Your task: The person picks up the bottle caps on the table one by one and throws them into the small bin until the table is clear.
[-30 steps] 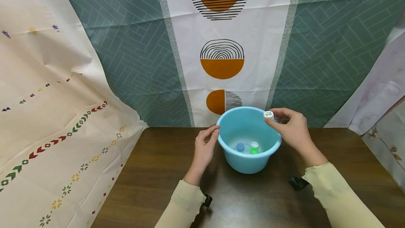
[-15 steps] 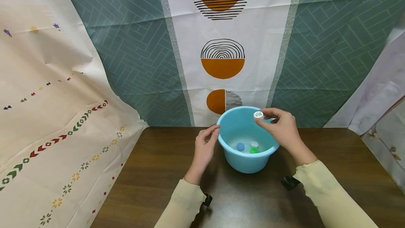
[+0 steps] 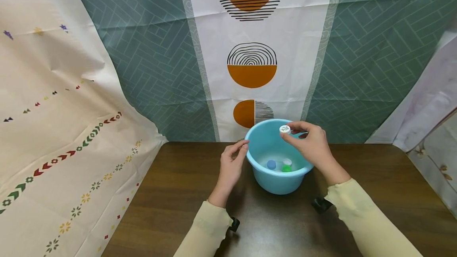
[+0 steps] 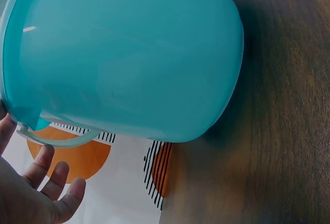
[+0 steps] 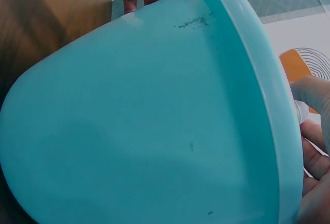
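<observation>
A light blue plastic bucket [image 3: 278, 183] stands upright on the table. At its left rim, my left hand [image 3: 231, 165] pinches the edge between thumb and index finger; the other fingers [image 4: 54, 185] are spread loosely below in the left wrist view. My right hand [image 3: 312, 144] holds a white bottle cap [image 3: 284, 129] with green print by its side, above the bucket's opening. Down on the bucket floor lie a blue cap [image 3: 271, 164], a white cap [image 3: 287, 162] and a green cap [image 3: 286, 168]. In the right wrist view, the bucket's rim partly hides the held cap [image 5: 301, 111].
The dark brown wooden table [image 3: 185, 193] extends around the bucket. A patterned cloth [image 3: 250, 31] hangs close behind, with a cream cloth [image 3: 71, 130] along the left side. The bucket's pale handle [image 4: 67, 141] shows on its outside.
My right hand has moved left with the white bottle cap, from the bucket's right rim to over its opening. The left hand has stayed at the left rim.
</observation>
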Demonstrator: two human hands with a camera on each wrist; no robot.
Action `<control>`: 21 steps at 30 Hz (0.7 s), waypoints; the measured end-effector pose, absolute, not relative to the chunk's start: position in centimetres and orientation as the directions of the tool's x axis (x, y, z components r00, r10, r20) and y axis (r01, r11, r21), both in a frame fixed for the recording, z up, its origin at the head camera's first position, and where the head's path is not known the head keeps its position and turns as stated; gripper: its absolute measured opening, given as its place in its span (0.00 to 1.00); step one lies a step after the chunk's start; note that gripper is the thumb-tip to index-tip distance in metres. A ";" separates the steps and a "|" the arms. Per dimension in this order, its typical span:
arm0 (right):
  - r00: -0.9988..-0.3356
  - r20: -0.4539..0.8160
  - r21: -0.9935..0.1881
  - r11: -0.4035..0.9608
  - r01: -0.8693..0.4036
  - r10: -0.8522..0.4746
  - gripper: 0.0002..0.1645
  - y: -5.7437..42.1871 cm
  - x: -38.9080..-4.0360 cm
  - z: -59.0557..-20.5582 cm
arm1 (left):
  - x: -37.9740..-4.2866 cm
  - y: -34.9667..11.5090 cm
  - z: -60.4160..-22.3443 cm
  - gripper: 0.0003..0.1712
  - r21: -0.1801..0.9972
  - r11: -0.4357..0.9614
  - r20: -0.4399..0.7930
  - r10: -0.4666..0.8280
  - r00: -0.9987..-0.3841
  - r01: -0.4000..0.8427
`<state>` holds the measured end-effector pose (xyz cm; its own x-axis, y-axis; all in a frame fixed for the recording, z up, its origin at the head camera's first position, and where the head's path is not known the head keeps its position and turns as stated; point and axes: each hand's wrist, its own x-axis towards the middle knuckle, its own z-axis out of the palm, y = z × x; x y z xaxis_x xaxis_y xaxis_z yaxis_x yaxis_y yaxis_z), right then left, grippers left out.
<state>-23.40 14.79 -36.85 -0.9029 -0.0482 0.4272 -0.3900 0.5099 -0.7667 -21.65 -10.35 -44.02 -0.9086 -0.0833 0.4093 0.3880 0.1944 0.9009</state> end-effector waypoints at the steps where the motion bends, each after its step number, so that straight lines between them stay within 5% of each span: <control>1: -0.902 0.429 -0.766 0.511 -0.391 -0.048 0.25 14.7 -23.4 -36.9 | -21.7 -10.3 -44.0 0.15 0.901 0.196 0.410 -0.084 -0.908 0.388; 21: -0.904 0.427 -0.774 0.502 -0.386 -0.038 0.27 14.4 -23.5 -37.0 | -21.8 -10.4 -44.2 0.15 0.901 0.188 0.411 -0.082 -0.908 0.391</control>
<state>-23.51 14.39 -37.01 -0.9037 -0.0379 0.4265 -0.3863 0.5019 -0.7739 -21.82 -10.36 -44.16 -0.9080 -0.0821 0.4108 0.3907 0.1881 0.9011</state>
